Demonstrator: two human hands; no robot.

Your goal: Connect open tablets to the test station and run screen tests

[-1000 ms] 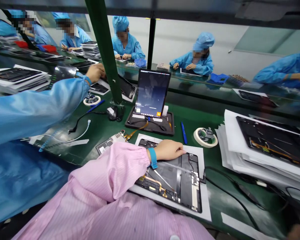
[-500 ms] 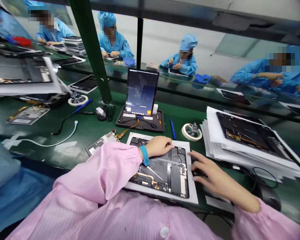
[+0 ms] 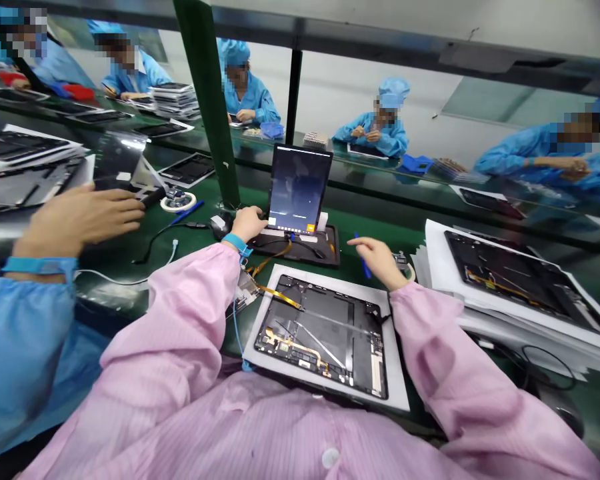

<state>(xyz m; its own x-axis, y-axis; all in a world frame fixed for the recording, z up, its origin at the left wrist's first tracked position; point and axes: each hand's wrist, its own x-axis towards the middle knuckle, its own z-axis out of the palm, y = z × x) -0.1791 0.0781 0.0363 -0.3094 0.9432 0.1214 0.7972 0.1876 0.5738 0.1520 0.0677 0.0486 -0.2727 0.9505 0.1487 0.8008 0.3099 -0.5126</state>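
My left hand (image 3: 249,223), with a blue band at the wrist, is at the lower left edge of an upright tablet screen (image 3: 300,190). Its fingers look slightly apart; whether they touch the screen is unclear. The screen leans in a black tray (image 3: 334,247) with cables in it. My right hand (image 3: 377,257) hovers over a blue pen (image 3: 364,263), open and holding nothing, one finger stretched to the left. Between my forearms an opened tablet housing (image 3: 325,333) lies on white sheets (image 3: 400,393), its ribbon cables bare. An orange flex cable (image 3: 280,295) reaches over its left side.
A co-worker's hand (image 3: 87,217) in a blue sleeve reaches in from the left. Stacked housings with paper (image 3: 520,287) stand at right. A tape roll (image 3: 180,202), a black adapter (image 3: 221,225) and a green post (image 3: 207,100) are left of the screen. Several co-workers sit opposite.
My left hand has left the housing and moved up to the screen's edge. My right hand has moved up from the housing's right side. The co-worker's hand has come into view.
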